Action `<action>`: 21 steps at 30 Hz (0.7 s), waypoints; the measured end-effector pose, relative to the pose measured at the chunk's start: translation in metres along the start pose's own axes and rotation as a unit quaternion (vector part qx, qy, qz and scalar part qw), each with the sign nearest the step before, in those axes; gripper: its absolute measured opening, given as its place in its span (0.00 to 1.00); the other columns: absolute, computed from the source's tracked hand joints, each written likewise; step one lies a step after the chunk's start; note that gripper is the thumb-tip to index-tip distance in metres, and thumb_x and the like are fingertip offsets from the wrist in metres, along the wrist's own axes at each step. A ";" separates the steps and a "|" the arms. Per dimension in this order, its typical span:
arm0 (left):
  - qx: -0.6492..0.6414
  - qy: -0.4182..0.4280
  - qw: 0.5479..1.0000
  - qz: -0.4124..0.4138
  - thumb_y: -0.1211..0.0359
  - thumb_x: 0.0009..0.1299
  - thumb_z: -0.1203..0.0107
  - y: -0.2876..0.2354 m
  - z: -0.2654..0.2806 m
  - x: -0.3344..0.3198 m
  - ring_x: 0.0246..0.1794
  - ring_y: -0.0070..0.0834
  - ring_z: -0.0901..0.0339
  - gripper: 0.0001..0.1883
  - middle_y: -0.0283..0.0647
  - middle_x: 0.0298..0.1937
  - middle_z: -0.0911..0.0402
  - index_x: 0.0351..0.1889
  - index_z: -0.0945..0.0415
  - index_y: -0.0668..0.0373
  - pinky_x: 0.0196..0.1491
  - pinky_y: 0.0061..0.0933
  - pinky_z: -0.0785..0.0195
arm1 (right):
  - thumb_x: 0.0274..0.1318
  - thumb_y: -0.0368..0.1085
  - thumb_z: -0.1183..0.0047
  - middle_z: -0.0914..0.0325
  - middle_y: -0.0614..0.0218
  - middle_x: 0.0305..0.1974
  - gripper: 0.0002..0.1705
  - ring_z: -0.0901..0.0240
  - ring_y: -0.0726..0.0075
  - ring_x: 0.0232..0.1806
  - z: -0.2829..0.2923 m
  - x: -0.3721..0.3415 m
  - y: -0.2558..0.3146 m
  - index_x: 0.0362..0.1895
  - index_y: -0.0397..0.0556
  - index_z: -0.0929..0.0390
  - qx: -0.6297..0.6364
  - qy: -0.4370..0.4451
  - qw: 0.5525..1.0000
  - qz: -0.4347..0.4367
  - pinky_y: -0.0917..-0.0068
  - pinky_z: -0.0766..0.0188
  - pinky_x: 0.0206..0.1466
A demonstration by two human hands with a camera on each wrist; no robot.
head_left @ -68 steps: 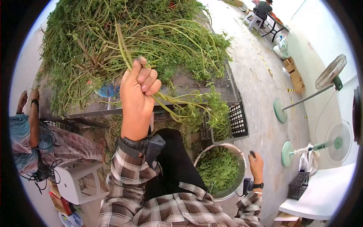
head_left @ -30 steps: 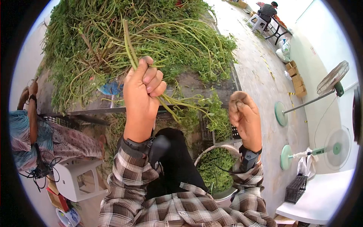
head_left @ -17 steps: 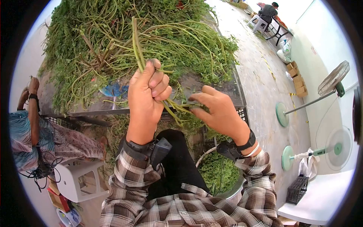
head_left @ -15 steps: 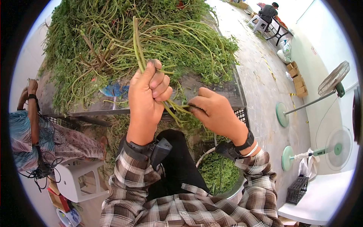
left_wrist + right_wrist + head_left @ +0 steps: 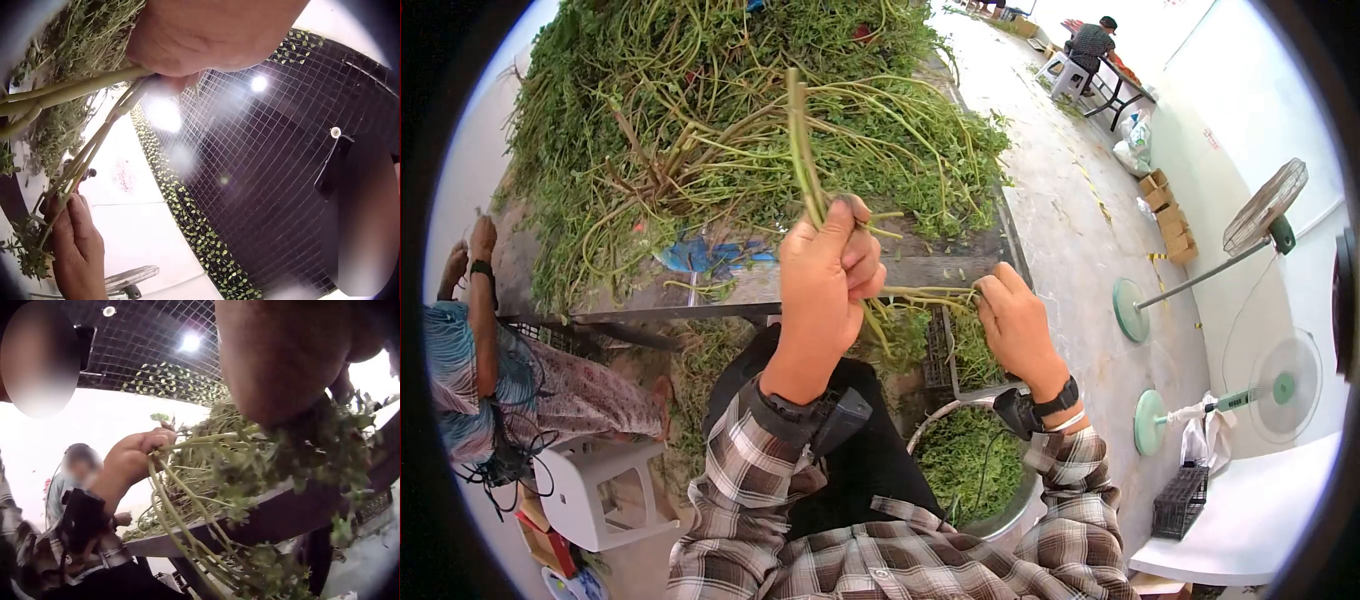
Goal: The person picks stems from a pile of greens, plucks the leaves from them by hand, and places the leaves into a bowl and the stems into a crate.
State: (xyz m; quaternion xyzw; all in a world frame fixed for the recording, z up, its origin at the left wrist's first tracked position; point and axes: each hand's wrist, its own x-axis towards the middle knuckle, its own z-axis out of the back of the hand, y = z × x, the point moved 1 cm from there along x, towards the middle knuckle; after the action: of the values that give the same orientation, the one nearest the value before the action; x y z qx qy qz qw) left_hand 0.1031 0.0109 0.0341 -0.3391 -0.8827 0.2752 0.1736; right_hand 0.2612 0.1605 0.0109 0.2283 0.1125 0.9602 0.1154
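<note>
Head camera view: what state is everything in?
Long green stems: held between both hands, thick ends upward.
Left hand: closed around stems.
Right hand: pinching thin side shoots.
Leafy green heap: loosely piled on dark wooden table.
Round silver metal tub: holding leafy greens.
Two green-based floor fans: spinning unclear.

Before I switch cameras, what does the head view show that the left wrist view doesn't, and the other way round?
Only the head view: the tub of cut greens, the white stool at lower left, the blue plastic on the table and the black crate at lower right.

Only the left wrist view: the ceiling grid, a bright light and the leafy trim.

Both: the left hand gripping stems, the right hand pinching them further along, the heaped greens and a fan.
</note>
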 end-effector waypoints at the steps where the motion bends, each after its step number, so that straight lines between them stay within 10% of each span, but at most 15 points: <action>1: -0.003 -0.002 1.000 0.018 0.62 0.73 0.57 0.003 -0.002 -0.001 0.13 0.12 0.53 0.10 0.23 0.16 0.47 0.35 0.33 0.58 0.16 0.17 0.59 | 0.48 0.26 0.52 0.37 0.56 0.29 0.06 0.34 0.48 0.33 0.001 -0.003 -0.003 0.32 0.43 0.33 -0.013 -0.001 1.000 -0.001 0.59 0.35 0.32; 11: 0.008 0.014 0.997 0.075 0.61 0.73 0.57 0.030 -0.014 -0.008 0.13 0.13 0.51 0.11 0.25 0.16 0.46 0.34 0.33 0.58 0.17 0.17 0.57 | 0.55 0.31 0.55 0.33 0.59 0.27 0.04 0.33 0.57 0.28 -0.003 -0.029 -0.035 0.32 0.42 0.30 0.102 -0.028 0.990 -0.090 0.68 0.36 0.34; 13: 0.008 0.015 0.997 0.078 0.62 0.73 0.57 0.032 -0.016 -0.008 0.13 0.13 0.51 0.11 0.24 0.16 0.46 0.34 0.33 0.58 0.17 0.17 0.57 | 0.59 0.35 0.56 0.30 0.67 0.28 0.09 0.35 0.73 0.30 -0.001 -0.041 -0.044 0.33 0.41 0.29 0.376 0.008 0.892 -0.251 0.76 0.38 0.36; 16: 0.002 0.021 0.995 0.099 0.62 0.74 0.58 0.036 -0.017 -0.010 0.13 0.13 0.51 0.11 0.24 0.16 0.46 0.34 0.33 0.58 0.17 0.17 0.57 | 0.61 0.38 0.57 0.30 0.72 0.29 0.12 0.39 0.82 0.34 0.000 -0.056 -0.048 0.34 0.40 0.28 0.461 0.007 0.840 -0.285 0.79 0.39 0.38; 18: -0.004 0.035 0.993 0.110 0.62 0.74 0.58 0.039 -0.018 -0.011 0.13 0.12 0.51 0.11 0.24 0.16 0.46 0.34 0.33 0.58 0.17 0.16 0.57 | 0.60 0.36 0.57 0.31 0.67 0.28 0.11 0.36 0.74 0.32 0.004 -0.060 -0.044 0.33 0.39 0.30 0.443 -0.001 0.847 -0.294 0.76 0.38 0.37; 20: -0.008 0.032 0.993 0.110 0.62 0.74 0.58 0.038 -0.019 -0.010 0.13 0.12 0.52 0.11 0.24 0.16 0.46 0.34 0.33 0.58 0.16 0.16 0.58 | 0.56 0.31 0.56 0.33 0.59 0.28 0.07 0.34 0.60 0.29 0.017 -0.058 -0.030 0.33 0.38 0.31 0.133 -0.025 0.983 -0.124 0.71 0.37 0.35; 21: -0.012 0.030 0.994 0.109 0.62 0.74 0.58 0.036 -0.019 -0.010 0.13 0.12 0.52 0.10 0.23 0.16 0.46 0.34 0.33 0.58 0.16 0.16 0.58 | 0.56 0.31 0.56 0.33 0.59 0.28 0.07 0.34 0.60 0.29 0.022 -0.059 -0.022 0.33 0.38 0.31 0.133 -0.025 0.983 -0.124 0.71 0.37 0.35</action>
State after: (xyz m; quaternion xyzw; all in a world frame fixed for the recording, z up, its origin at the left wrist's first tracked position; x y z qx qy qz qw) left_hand 0.1378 0.0332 0.0262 -0.4432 -0.8381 0.2721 0.1647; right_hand 0.3258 0.1687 -0.0003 0.2500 0.2637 0.9088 0.2048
